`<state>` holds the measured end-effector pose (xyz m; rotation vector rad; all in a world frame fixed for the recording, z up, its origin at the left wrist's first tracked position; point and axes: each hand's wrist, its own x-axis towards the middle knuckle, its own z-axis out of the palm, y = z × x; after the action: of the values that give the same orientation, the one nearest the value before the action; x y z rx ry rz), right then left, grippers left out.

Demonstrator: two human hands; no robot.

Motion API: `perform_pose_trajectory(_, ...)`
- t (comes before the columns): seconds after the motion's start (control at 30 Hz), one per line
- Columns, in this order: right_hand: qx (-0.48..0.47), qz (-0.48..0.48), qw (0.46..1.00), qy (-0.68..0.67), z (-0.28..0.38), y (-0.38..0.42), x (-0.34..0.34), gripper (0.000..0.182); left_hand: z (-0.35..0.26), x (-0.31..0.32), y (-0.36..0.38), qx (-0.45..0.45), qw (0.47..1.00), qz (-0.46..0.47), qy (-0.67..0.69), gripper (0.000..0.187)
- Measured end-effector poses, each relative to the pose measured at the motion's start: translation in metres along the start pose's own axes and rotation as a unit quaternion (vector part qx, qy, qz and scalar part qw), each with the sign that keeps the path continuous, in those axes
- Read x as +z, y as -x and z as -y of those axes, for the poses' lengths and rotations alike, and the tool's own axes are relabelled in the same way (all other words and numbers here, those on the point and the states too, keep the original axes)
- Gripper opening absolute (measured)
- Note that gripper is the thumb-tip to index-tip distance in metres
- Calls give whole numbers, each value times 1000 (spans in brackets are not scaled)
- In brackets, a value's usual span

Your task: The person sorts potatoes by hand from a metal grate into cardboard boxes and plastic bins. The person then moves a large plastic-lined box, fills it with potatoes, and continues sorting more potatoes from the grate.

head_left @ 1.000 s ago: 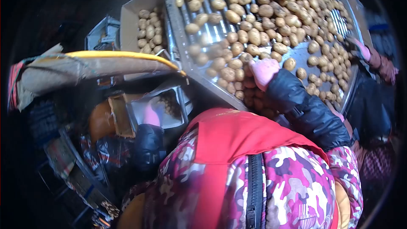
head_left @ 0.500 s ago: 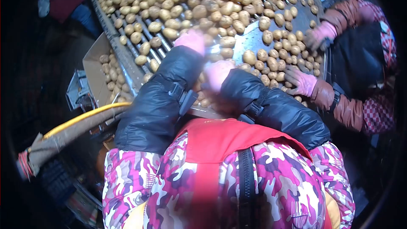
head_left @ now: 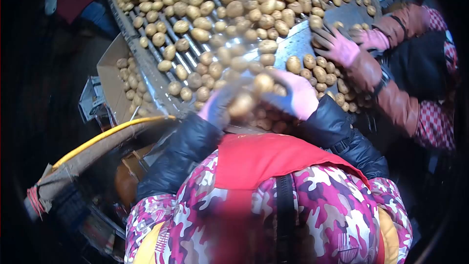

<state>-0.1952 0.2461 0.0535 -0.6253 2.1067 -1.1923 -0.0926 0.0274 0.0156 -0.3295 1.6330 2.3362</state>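
My left hand (head_left: 218, 104), in a pink glove with a dark palm, is close to my body at the near edge of the sorting table. Its fingers curl around a potato (head_left: 242, 105), blurred by motion. My right hand (head_left: 297, 97), gloved the same way, faces it from the right. Its bent fingers close around another potato (head_left: 264, 83) between the two hands. More potatoes lie in a pile under and beyond both hands, partly hidden by them.
Potatoes cover metal rollers (head_left: 184, 58) ahead. A grey metal plate (head_left: 298, 44) lies right of the rollers. At right, a co-worker's gloved hands (head_left: 342, 49) touch the table. A cardboard box (head_left: 110, 68) of potatoes stands left, near a yellow-edged wrapped bar (head_left: 107, 136).
Both my hands have drawn back from the rollers toward my body and now have potatoes between them. The co-worker's nearer hand has moved up and left onto the plate.
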Motion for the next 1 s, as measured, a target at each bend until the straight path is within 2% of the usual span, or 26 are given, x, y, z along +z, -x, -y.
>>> perform_pose_trajectory(0.03, -86, 25, 986, 141, 4, -4, 6, 59, 11, 7, 7, -16, 999, 5, 46, 38)
perform_pose_trajectory(0.07, -34, 132, 974, 183, 25, -11, 5, 66, 21, 9, 11, -84, 983, -9, 162, 42)
perform_pose_trajectory(0.1, -78, 124, 971, 191, 22, -12, 12, 68, 26, 10, 17, -149, 949, -21, 276, 48)
perform_pose_trajectory(0.17, -102, 68, 989, 81, 17, -17, 22, 65, 21, -16, 33, -176, 951, 37, 252, 63)
perform_pose_trajectory(0.2, -54, 52, 997, 16, 29, -19, 21, 59, 21, -23, 39, -151, 958, 41, 242, 65)
perform_pose_trajectory(0.27, -66, 51, 996, -26, 33, -24, 34, 61, 23, -26, 49, -140, 934, -21, 329, 69)
perform_pose_trajectory(0.3, -130, 45, 990, 28, 30, -27, 47, 63, 21, -26, 53, -130, 918, -50, 371, 71)
perform_pose_trajectory(0.37, -285, 62, 954, 63, 28, -30, 74, 64, 17, -21, 52, -128, 812, -104, 560, 72)
perform_pose_trajectory(0.4, -247, 99, 963, 31, 33, -36, 76, 63, 19, -27, 55, -111, 822, -171, 532, 73)
perform_pose_trajectory(0.43, -208, 136, 969, -1, 44, -47, 75, 62, 23, -40, 68, -95, 840, -127, 519, 76)
perform_pose_trajectory(0.47, -99, 171, 980, -8, 58, -64, 74, 60, 30, -58, 87, -78, 857, -85, 502, 78)
perform_pose_trajectory(0.5, -98, 142, 985, -7, 55, -82, 82, 56, 43, -74, 105, -62, 872, -45, 484, 81)
perform_pose_trajectory(0.53, -98, 114, 989, -7, 48, -102, 94, 53, 62, -85, 116, -70, 883, -176, 429, 92)
perform_pose_trajectory(0.6, -156, 99, 974, 129, 42, -148, 121, 45, 50, -92, 149, -62, 884, -200, 418, 94)
perform_pose_trajectory(0.63, -208, 108, 936, 262, 54, -162, 134, 41, 45, -94, 166, -59, 885, -211, 411, 96)
perform_pose_trajectory(0.67, -137, 172, 918, 331, 66, -164, 146, 34, 41, -99, 181, -45, 876, -253, 407, 97)
perform_pose_trajectory(0.73, -84, 209, 930, 290, 49, -172, 168, 28, 27, -127, 210, -32, 887, -275, 370, 92)
perform_pose_trajectory(0.8, -133, 179, 925, 307, 44, -170, 171, 30, 22, -185, 237, 16, 889, -207, 408, 87)
perform_pose_trajectory(0.87, -173, 153, 933, 276, 24, -164, 168, 34, 17, -221, 241, 42, 877, -321, 354, 78)
perform_pose_trajectory(0.93, -146, 186, 960, 148, 29, -156, 153, 38, -34, -210, 221, -75, 837, -505, 197, 68)
perform_pose_trajectory(0.97, -128, 194, 969, 85, 29, -151, 141, 40, -50, -208, 199, -170, 820, -504, 209, 64)
perform_pose_trajectory(1.0, -55, 203, 977, -29, 25, -144, 135, 43, -40, -212, 193, -189, 828, -490, 198, 63)
